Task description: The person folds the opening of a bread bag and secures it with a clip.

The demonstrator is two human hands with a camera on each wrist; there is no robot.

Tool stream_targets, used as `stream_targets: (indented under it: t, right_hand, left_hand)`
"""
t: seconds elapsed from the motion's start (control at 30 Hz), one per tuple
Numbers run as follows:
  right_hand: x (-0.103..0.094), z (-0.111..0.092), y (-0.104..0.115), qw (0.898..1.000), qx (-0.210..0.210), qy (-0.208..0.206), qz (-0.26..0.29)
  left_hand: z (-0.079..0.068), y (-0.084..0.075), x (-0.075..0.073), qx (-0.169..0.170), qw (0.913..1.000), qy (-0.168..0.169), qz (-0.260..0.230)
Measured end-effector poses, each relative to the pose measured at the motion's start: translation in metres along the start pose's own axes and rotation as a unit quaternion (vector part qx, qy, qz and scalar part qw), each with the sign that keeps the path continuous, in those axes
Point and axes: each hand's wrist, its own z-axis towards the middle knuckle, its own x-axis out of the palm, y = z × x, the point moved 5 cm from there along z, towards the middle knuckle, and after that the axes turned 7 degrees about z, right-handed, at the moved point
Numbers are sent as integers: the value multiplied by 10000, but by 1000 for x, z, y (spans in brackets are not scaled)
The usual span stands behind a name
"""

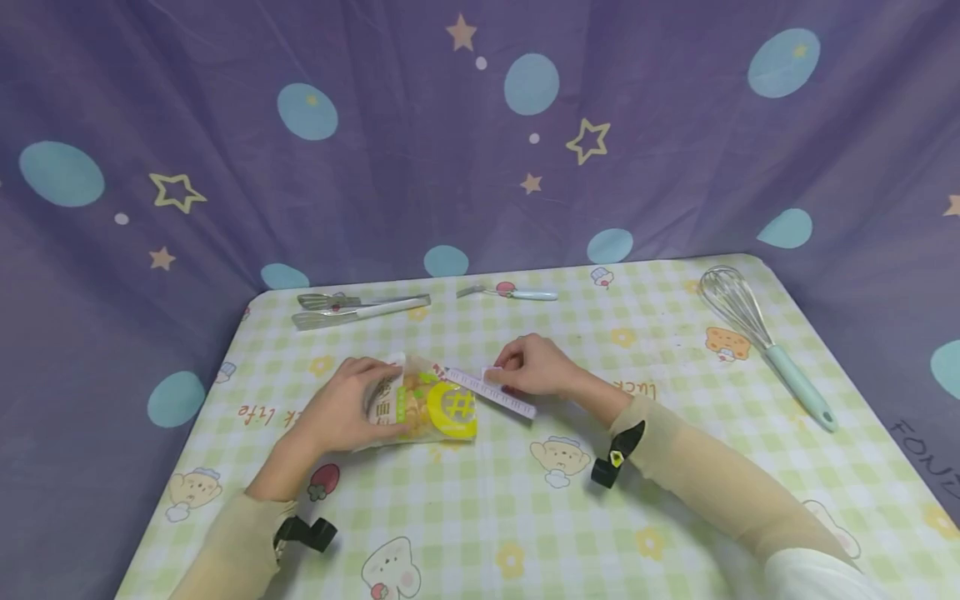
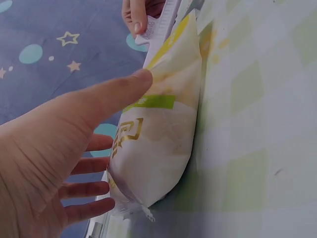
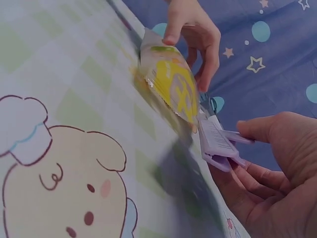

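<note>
A clear and white food bag (image 1: 420,408) with yellow and green printing lies on the table, pale yellowish pieces showing inside. My left hand (image 1: 348,407) holds its left end, thumb on the near side and fingers along the far side; the left wrist view shows those fingers (image 2: 86,189) fairly straight at the bag's edge. At the bag's other end is a long purple bag clip (image 1: 495,396). My right hand (image 1: 536,367) pinches the clip's handle tabs between thumb and fingers. In the right wrist view the clip (image 3: 218,141) sits against or close to the bag's end; contact is unclear.
Metal tongs (image 1: 360,310) lie at the back left, with a small blue-handled utensil (image 1: 525,294) at the back middle. A whisk (image 1: 772,350) with a mint handle lies on the right. The checked tablecloth (image 1: 465,517) ends at a purple curtain (image 1: 420,167) behind.
</note>
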Motion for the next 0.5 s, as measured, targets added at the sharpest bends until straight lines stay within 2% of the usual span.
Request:
stream_targets:
  t: [0.27,0.5]
  right_hand:
    - [2,1,-3,9975,475,133,512]
    - [3,2,-5,9964,596,159,583]
  left_hand:
    - [11,3,4,311,9994,117,30]
    - [15,3,5,318,9989,340,38]
